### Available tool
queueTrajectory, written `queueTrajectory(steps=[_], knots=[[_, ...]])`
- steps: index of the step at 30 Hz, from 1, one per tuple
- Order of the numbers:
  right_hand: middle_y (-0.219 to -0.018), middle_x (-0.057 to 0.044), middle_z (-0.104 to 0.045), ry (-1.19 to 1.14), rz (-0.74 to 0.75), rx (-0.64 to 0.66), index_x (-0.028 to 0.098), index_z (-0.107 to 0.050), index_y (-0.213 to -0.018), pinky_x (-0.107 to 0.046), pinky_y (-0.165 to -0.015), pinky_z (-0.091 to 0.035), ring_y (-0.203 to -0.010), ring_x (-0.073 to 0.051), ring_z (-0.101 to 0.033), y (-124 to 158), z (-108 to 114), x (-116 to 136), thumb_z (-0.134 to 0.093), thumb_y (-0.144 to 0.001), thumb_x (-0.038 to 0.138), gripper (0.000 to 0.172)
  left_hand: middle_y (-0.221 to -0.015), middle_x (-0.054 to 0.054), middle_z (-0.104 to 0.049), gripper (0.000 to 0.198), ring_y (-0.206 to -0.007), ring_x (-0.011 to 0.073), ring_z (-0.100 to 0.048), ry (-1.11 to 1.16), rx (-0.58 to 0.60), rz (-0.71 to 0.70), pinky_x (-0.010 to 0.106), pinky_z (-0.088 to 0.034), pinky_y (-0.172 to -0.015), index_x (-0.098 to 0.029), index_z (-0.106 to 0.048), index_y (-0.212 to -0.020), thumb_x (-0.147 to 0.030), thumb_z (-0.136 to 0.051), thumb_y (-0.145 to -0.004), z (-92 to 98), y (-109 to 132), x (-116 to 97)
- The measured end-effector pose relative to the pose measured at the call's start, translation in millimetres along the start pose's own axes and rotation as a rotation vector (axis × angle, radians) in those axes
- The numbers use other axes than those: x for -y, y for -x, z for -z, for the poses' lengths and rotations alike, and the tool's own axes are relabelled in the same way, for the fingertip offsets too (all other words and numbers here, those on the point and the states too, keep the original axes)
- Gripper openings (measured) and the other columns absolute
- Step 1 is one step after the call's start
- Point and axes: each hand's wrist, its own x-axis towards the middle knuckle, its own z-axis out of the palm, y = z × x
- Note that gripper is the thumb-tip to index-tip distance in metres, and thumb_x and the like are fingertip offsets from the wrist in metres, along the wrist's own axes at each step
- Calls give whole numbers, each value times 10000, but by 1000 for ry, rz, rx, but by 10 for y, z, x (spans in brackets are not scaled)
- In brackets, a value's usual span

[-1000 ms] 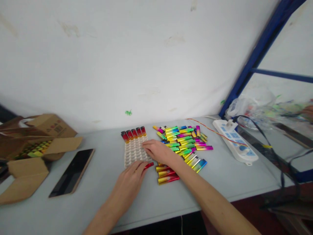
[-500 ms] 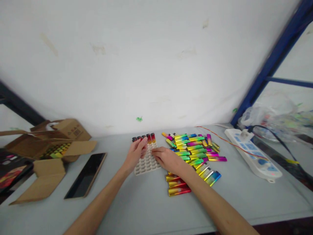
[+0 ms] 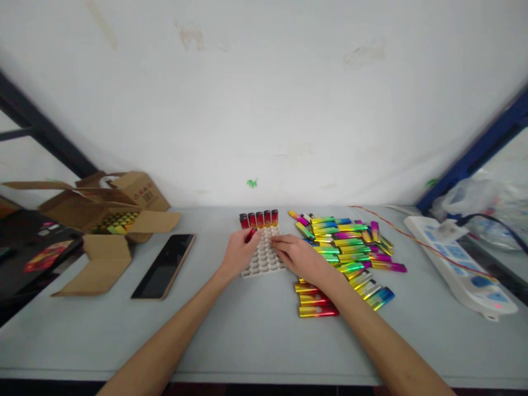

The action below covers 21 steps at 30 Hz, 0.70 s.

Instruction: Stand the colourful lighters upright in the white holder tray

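A white tray [image 3: 264, 265] with rows of slots lies on the table in front of me. Red and yellow lighters [image 3: 259, 219] with black tops stand upright along its back row. My left hand [image 3: 240, 254], at the tray's left side, is closed around a red lighter [image 3: 250, 235] whose end pokes out above the fist. Over the tray's right side, my right hand [image 3: 297, 258] has its fingertips pressed together; whatever they may hold is hidden. Beside and partly under the right forearm lies a loose pile of shiny multicoloured lighters [image 3: 346, 242].
At the left, an open cardboard box [image 3: 142, 190] contains more lighters, and a dark phone [image 3: 165, 267] lies beside it. A white power strip [image 3: 457, 258] with a plug and cable sits at the right. Thin red-yellow wire [image 3: 396, 234] crosses toward it. A wall rises behind the table.
The whole view has shifted, with the table things now farther right and slightly higher. My left hand has turned and lowered, and the red lighter in it now shows. The right hand stays by the tray.
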Motion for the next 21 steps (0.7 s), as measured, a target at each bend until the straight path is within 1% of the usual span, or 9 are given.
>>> queueTrajectory(steps=[5, 7, 9, 11, 13, 16, 18, 21], knots=[[-1291, -153, -738, 4, 1, -9, 91, -746, -1246, -423, -1117, -534, -1205, -262, -692, 2, -21, -13, -508, -1046, 158, 318, -535, -46, -416, 438, -532, 118, -366, 63, 11, 14, 252, -247, -501, -204, -464, -576, -523, -586, -851, -21, 3, 25], [-1297, -150, -736, 5, 0, -10, 96, -747, -1242, -417, -1117, -533, -1207, -261, -692, 0, -16, -9, -516, -1046, 162, 310, -518, -56, -397, 474, -498, 107, -354, 115, 23, 27, 242, -245, -474, -210, -451, -591, -570, -601, -862, -21, 7, 6], [-1304, -145, -734, 5, 4, -3, 101, -752, -1227, -412, -1122, -529, -1215, -259, -690, -3, -9, -6, -522, -1043, 155, 300, -501, -69, -376, 519, -450, 95, -337, 186, 59, 46, 232, -250, -438, -218, -436, -615, -640, -592, -874, -9, 3, -27], [-1302, -141, -737, 9, 8, -1, 109, -755, -1216, -411, -1119, -531, -1218, -259, -690, -5, -6, -8, -526, -1042, 154, 291, -489, -76, -363, 565, -408, 88, -330, 267, 110, 63, 229, -264, -401, -226, -422, -624, -710, -580, -869, 21, -15, -63], [-1301, -138, -737, 11, 13, -2, 123, -757, -1208, -410, -1109, -537, -1211, -255, -695, -6, -9, -14, -525, -1046, 162, 286, -504, -69, -385, 595, -402, 87, -364, 343, 134, 67, 228, -292, -385, -224, -426, -631, -753, -594, -847, 75, -47, -97], [-1300, -130, -738, 9, 18, -4, 138, -758, -1201, -412, -1105, -542, -1202, -251, -699, -1, -27, -30, -514, -1050, 167, 288, -571, -60, -419, 597, -459, 79, -417, 436, 97, 55, 212, -350, -419, -209, -445, -666, -743, -664, -817, 188, -96, -132], [-1297, -125, -740, 4, 14, -11, 137, -755, -1215, -414, -1109, -540, -1210, -254, -695, 6, -48, -45, -517, -1046, 163, 293, -582, -79, -374, 588, -462, 59, -366, 484, 69, 57, 190, -328, -424, -208, -424, -691, -713, -697, -819, 266, -111, -146], [-1295, -129, -741, -8, 5, -29, 132, -756, -1229, -414, -1110, -540, -1217, -258, -692, 19, -83, -71, -546, -1030, 164, 291, -599, -111, -299, 548, -441, 42, -255, 538, 58, 76, 160, -249, -405, -224, -412, -783, -691, -693, -844, 355, -99, -166]])
